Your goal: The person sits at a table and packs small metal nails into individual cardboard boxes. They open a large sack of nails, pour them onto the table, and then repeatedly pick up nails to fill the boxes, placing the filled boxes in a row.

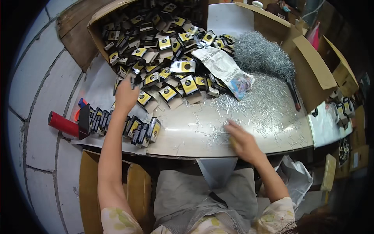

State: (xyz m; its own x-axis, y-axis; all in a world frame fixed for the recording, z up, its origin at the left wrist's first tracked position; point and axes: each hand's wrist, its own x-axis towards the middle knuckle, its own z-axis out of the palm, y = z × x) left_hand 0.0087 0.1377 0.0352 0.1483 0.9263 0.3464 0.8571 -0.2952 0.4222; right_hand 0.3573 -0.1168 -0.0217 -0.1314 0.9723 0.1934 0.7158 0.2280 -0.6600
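Observation:
My left hand (127, 95) reaches to the left edge of a heap of small black and yellow cardboard boxes (189, 84); its fingertips are among them, and whether it grips one is unclear. My right hand (240, 140) is blurred over the loose bent metal wire pieces (217, 133) near the table's front edge. Something yellowish shows at its palm, too blurred to name. Below my left hand, a row of upright closed boxes (136, 130) stands against a black plate beside a red cylinder (63, 124). Several heaped boxes have open flaps.
A large tangled pile of metal wire pieces (260, 55) lies at the back right, beside a dark-handled tool (293, 95). A printed paper sheet (222, 68) rests against the boxes. Cardboard walls (314, 61) border the right. A brick wall (43, 87) stands left. Part of another person (277, 10) shows far back.

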